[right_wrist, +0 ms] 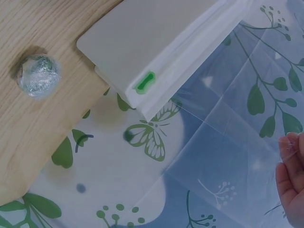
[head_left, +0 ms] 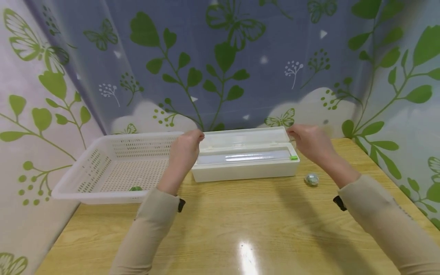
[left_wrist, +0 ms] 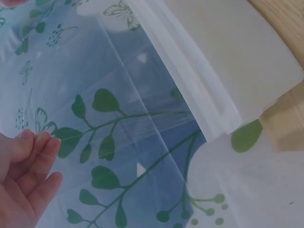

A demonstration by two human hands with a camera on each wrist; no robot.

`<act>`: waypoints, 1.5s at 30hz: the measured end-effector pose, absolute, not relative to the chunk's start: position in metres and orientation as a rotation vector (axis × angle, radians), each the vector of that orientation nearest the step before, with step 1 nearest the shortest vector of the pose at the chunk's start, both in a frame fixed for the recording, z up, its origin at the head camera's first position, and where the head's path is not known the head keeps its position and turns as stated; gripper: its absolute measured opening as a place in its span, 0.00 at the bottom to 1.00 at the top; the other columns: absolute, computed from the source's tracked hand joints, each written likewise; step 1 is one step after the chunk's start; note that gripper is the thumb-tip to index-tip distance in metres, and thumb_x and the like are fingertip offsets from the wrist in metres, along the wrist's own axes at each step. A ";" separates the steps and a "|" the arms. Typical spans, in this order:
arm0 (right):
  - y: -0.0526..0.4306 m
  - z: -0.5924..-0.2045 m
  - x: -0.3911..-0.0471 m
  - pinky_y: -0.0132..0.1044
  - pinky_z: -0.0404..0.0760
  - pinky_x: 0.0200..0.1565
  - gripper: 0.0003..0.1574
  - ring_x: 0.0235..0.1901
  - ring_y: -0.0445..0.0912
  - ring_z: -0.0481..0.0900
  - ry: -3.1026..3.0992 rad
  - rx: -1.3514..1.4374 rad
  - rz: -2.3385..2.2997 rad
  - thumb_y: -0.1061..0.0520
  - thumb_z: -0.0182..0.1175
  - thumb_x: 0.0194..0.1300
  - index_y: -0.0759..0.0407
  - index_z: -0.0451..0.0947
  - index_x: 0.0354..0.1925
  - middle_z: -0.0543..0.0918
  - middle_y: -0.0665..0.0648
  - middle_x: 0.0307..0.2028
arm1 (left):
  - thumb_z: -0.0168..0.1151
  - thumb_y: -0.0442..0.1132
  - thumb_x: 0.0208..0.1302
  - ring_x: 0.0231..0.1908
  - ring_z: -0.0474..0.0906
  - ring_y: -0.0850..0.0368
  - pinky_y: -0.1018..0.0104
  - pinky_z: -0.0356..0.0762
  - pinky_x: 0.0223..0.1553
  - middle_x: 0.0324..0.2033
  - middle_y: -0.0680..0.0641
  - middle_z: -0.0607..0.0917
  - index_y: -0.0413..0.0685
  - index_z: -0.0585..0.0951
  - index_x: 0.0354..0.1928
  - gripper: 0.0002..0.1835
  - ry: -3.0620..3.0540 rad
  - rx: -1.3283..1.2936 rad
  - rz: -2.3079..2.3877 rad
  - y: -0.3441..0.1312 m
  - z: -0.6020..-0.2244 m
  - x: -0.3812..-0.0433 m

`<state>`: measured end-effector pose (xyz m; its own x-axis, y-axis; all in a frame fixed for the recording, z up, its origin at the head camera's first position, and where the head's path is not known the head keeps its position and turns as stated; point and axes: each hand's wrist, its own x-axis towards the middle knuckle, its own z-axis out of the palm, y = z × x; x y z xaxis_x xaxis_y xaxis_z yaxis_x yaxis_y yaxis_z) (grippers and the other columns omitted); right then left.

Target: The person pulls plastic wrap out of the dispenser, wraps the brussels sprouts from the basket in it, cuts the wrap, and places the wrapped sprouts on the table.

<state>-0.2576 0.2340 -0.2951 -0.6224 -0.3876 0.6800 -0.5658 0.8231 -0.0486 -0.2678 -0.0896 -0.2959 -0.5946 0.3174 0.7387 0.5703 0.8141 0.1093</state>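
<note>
A white cling film dispenser box [head_left: 245, 172] stands on the table with its lid raised. Clear cling film [left_wrist: 137, 121] stretches out from the box toward me in both wrist views. My left hand [head_left: 184, 152] is above the box's left end, pinching one corner of the film between thumb and fingertips. Above the right end, my right hand [head_left: 313, 142] pinches the film's other side; its fingertips [right_wrist: 290, 140] show at the edge of the right wrist view. A green slide cutter [head_left: 293, 157] sits at the box's right front corner.
Left of the box is a white plastic basket [head_left: 113, 196] with a small green item [head_left: 135, 188] inside. A film-wrapped round item [head_left: 311, 179] lies on the wooden table [head_left: 220, 225] near my right forearm. Patterned curtains [head_left: 240, 76] hang behind and at the sides.
</note>
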 end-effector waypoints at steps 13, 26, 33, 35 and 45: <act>0.236 -0.279 -0.250 0.44 0.76 0.23 0.04 0.20 0.54 0.78 -2.252 0.713 0.323 0.71 0.56 0.53 0.68 0.76 0.30 0.81 0.63 0.24 | 0.56 0.32 0.58 0.20 0.77 0.48 0.60 0.74 0.19 0.24 0.43 0.82 0.39 0.78 0.29 0.04 -2.201 -0.665 -0.421 -0.090 -0.284 -0.262; 0.232 -0.264 -0.239 0.45 0.75 0.23 0.05 0.20 0.53 0.77 -2.236 0.686 0.321 0.71 0.55 0.54 0.67 0.78 0.30 0.81 0.62 0.24 | 0.57 0.32 0.58 0.22 0.77 0.49 0.59 0.74 0.21 0.26 0.44 0.82 0.39 0.78 0.30 0.03 -2.186 -0.633 -0.419 -0.090 -0.268 -0.255; 0.230 -0.258 -0.234 0.44 0.74 0.20 0.07 0.18 0.52 0.77 -2.203 0.674 0.325 0.72 0.54 0.53 0.66 0.79 0.29 0.81 0.61 0.23 | 0.58 0.32 0.57 0.22 0.77 0.49 0.59 0.74 0.21 0.26 0.44 0.82 0.39 0.79 0.30 0.03 -2.173 -0.625 -0.451 -0.089 -0.263 -0.249; 0.229 -0.258 -0.233 0.43 0.73 0.19 0.08 0.18 0.52 0.77 -2.179 0.680 0.331 0.72 0.54 0.52 0.66 0.79 0.29 0.81 0.61 0.23 | 0.58 0.31 0.56 0.23 0.77 0.49 0.58 0.74 0.21 0.26 0.44 0.82 0.39 0.79 0.30 0.03 -2.160 -0.629 -0.460 -0.088 -0.263 -0.249; 0.218 -0.256 -0.223 0.44 0.75 0.19 0.05 0.18 0.52 0.77 -2.118 0.717 0.345 0.72 0.55 0.50 0.68 0.78 0.27 0.80 0.62 0.21 | 0.57 0.28 0.57 0.27 0.79 0.48 0.59 0.76 0.27 0.27 0.41 0.82 0.35 0.79 0.30 0.03 -2.073 -0.714 -0.499 -0.083 -0.259 -0.242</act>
